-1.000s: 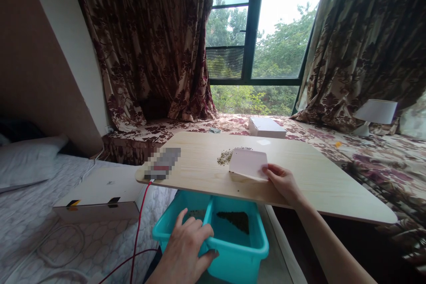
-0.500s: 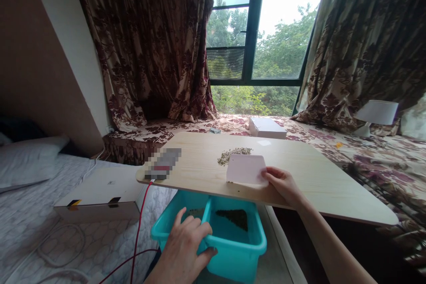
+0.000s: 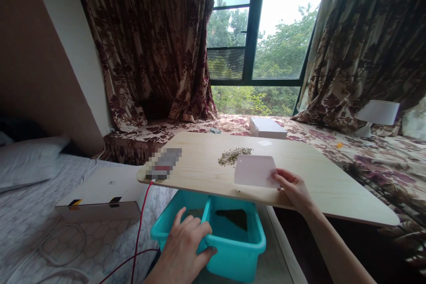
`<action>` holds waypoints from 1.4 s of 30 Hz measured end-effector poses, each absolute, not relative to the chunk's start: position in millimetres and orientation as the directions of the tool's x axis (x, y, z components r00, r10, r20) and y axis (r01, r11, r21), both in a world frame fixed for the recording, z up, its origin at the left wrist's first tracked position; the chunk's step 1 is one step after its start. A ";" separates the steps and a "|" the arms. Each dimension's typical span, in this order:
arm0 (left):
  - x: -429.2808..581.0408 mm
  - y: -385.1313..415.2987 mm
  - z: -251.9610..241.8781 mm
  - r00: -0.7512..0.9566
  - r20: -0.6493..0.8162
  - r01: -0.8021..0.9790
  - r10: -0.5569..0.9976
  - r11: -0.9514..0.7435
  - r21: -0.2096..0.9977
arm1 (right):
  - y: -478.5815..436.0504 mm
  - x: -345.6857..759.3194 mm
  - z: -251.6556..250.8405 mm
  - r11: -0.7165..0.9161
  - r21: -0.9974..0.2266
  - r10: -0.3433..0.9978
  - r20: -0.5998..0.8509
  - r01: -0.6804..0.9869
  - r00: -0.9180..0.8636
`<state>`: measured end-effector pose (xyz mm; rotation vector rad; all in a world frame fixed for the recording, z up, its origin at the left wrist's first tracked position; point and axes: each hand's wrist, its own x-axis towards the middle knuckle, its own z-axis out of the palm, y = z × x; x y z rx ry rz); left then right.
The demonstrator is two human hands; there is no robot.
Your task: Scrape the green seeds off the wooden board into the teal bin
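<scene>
My right hand (image 3: 294,188) pinches the right edge of a flat whitish plastic scraper (image 3: 254,171), held tilted over the pale wooden board (image 3: 199,151). Just behind the scraper lies a spread pile of small brownish seed-like grains (image 3: 233,156), partly hidden by it. One stray grain sits near the board's front edge. My left hand (image 3: 188,242) grips the near rim of a turquoise two-compartment bin (image 3: 238,244), fingers over the rim and thumb outside. Dark grains (image 3: 233,218) lie in the bin's right compartment. A few more show in the left one, mostly behind my fingers.
A blurred-out device (image 3: 163,164) with a red cable (image 3: 141,213) lies at the board's left end. On the bed (image 3: 26,226) to the left rests a white box (image 3: 100,191). Another white box (image 3: 268,128) and a lamp (image 3: 377,113) stand on the window ledge.
My right hand has moved the scraper a little to the right, away from the left part of the board. My left hand stays on the bin.
</scene>
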<state>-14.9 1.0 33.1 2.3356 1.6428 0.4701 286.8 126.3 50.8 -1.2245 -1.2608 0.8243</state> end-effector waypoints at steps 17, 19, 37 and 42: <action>-8.9 1.6 24.7 0.377 0.151 0.837 0.914 -0.406 0.366 | 138.1 282.1 53.0 0.203 -0.963 0.890 0.257 0.179 0.377; -8.5 2.4 21.4 0.404 0.139 0.828 0.904 -0.426 0.365 | 146.4 275.8 51.5 0.205 -0.963 0.860 0.263 0.176 0.438; -7.6 0.6 23.4 0.410 0.090 0.831 0.908 -0.412 0.372 | 154.0 269.6 44.0 0.247 -0.940 0.912 0.307 0.235 0.272; -8.2 -1.2 24.1 0.399 0.090 0.836 0.912 -0.403 0.373 | 152.2 269.7 45.1 0.253 -0.931 0.911 0.321 0.264 0.259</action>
